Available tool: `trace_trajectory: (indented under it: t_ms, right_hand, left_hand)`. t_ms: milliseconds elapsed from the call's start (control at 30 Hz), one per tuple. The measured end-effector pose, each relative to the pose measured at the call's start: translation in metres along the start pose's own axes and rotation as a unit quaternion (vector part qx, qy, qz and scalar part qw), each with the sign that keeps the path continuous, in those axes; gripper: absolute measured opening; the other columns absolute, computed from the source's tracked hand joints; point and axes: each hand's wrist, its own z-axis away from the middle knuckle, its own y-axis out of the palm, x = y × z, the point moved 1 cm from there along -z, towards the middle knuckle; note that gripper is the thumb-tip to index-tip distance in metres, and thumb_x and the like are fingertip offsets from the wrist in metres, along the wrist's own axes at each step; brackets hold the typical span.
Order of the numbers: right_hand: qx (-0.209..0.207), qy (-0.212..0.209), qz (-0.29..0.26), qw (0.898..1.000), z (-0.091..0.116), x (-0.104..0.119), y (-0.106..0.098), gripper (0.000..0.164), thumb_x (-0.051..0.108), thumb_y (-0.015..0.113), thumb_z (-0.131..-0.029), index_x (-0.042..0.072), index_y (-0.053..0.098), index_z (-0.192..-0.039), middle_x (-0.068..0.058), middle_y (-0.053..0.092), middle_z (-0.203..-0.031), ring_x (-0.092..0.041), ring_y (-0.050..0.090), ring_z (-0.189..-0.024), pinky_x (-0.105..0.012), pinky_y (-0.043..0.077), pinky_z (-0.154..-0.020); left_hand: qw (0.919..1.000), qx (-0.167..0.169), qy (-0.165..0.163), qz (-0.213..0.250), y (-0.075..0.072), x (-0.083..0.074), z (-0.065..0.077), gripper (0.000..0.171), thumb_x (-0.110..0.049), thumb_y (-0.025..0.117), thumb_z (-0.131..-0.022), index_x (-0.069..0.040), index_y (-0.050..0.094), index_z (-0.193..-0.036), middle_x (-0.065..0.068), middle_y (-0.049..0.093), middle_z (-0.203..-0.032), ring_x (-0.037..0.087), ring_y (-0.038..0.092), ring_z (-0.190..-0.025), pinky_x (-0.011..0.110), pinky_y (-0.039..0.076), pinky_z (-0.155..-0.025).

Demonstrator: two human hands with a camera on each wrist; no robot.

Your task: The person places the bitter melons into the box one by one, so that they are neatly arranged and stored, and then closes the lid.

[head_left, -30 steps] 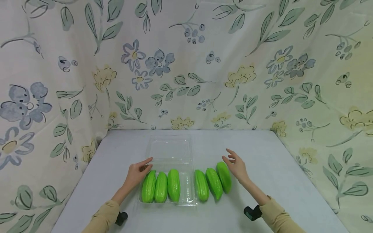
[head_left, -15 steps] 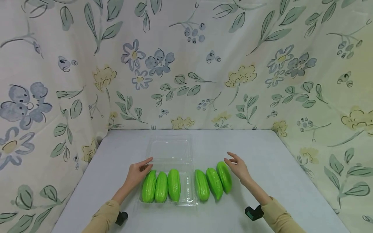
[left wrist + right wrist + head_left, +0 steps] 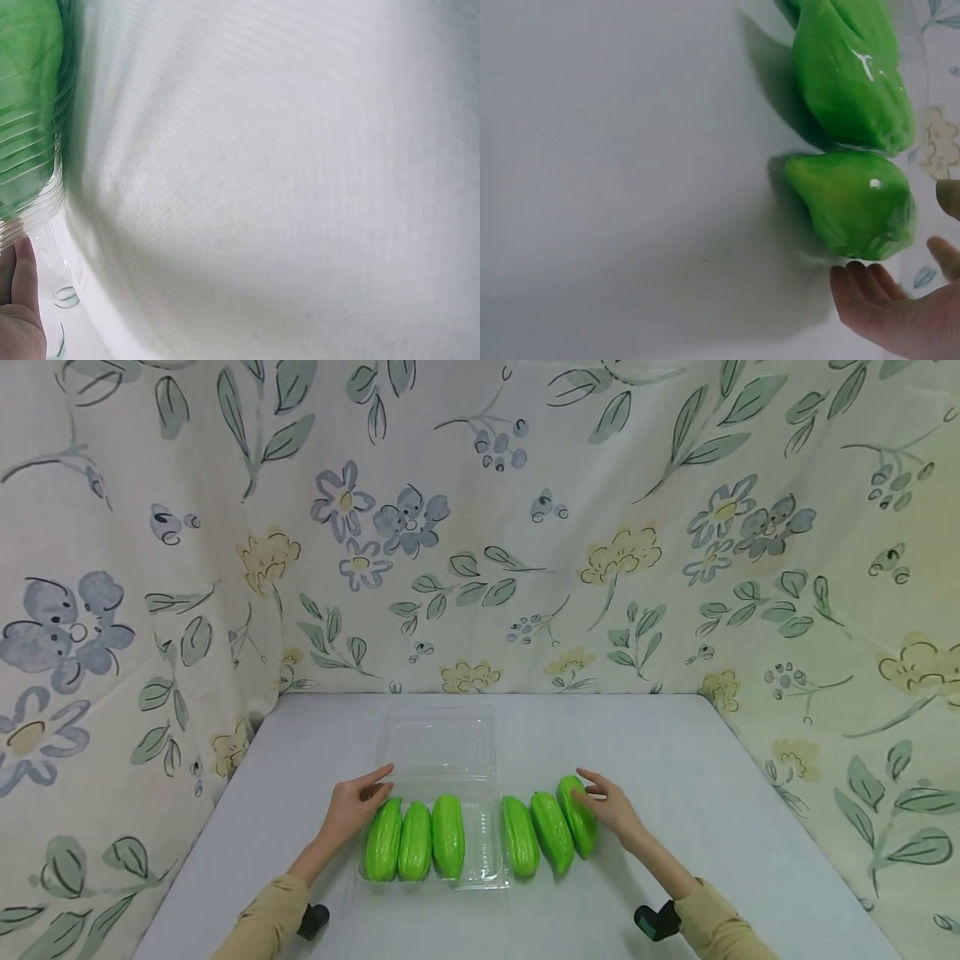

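A clear plastic clamshell box (image 3: 483, 843) lies with its lid (image 3: 438, 747) folded back. Three glossy, bright green long vegetables, perhaps gourds, lie in its left part; one is the middle vegetable (image 3: 415, 843). My left hand (image 3: 352, 806) is at the box's back left; in the left wrist view its straight fingers (image 3: 25, 270) touch or nearly touch the ribbed wall. To the right of the box lie three similar vegetables in a row. My right hand (image 3: 615, 812) is over the outermost one (image 3: 859, 206), fingers at its side, thumb apart; it grips nothing.
The white table (image 3: 750, 852) reaches back to a floral cloth (image 3: 480, 568) that hangs behind and at both sides. A dark device (image 3: 657, 921) sits at the right wrist and a similar one (image 3: 313, 922) at the left.
My right hand has come down and nearer, from beyond the outermost vegetable's far end to over its upper part. My left hand, the box and the vegetables have stayed put.
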Motion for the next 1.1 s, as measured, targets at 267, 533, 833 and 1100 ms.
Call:
trace_trajectory:
  t_ms: [267,533,833,1100]
  right_hand:
    - [0.0,0.001,0.009,1.0,0.0,-0.007,0.005,0.056,0.022,0.065,-0.089,0.006,0.046,-0.139,-0.032,0.048,-0.132,-0.05,0.048,-0.12,-0.053,0.047,-0.09]
    - [-0.005,0.002,0.022,1.0,-0.001,-0.009,0.007,0.054,0.021,0.067,-0.088,0.006,0.05,-0.137,-0.032,0.049,-0.13,-0.05,0.048,-0.119,-0.053,0.048,-0.089]
    - [-0.01,-0.034,0.01,0.999,0.003,-0.014,0.006,0.058,0.04,0.068,-0.085,0.015,0.053,-0.136,-0.034,0.05,-0.126,-0.05,0.049,-0.114,-0.051,0.05,-0.082]
    - [-0.002,0.005,0.002,1.0,0.003,-0.01,0.007,0.055,0.025,0.068,-0.087,0.01,0.051,-0.137,-0.031,0.048,-0.132,-0.048,0.047,-0.121,-0.052,0.047,-0.089]
  left_hand:
    - [0.9999,-0.003,0.01,-0.003,0.001,0.002,-0.001,0.035,-0.012,0.066,-0.089,-0.003,0.064,-0.122,0.018,0.071,-0.103,0.019,0.072,-0.081,0.02,0.048,-0.057]
    - [0.9999,-0.003,0.011,-0.002,0.001,0.002,0.0,0.035,-0.012,0.067,-0.089,-0.002,0.064,-0.122,0.018,0.072,-0.1,0.015,0.071,-0.078,0.02,0.045,-0.054]
    - [0.9999,-0.003,0.008,-0.006,0.001,0.001,0.0,0.035,-0.013,0.066,-0.089,-0.003,0.064,-0.122,0.018,0.072,-0.1,0.017,0.071,-0.078,0.02,0.045,-0.053]
    - [1.0,0.0,0.001,-0.004,0.001,0.001,0.0,0.035,-0.013,0.067,-0.089,-0.004,0.064,-0.123,0.018,0.072,-0.102,0.017,0.071,-0.079,0.019,0.045,-0.055]
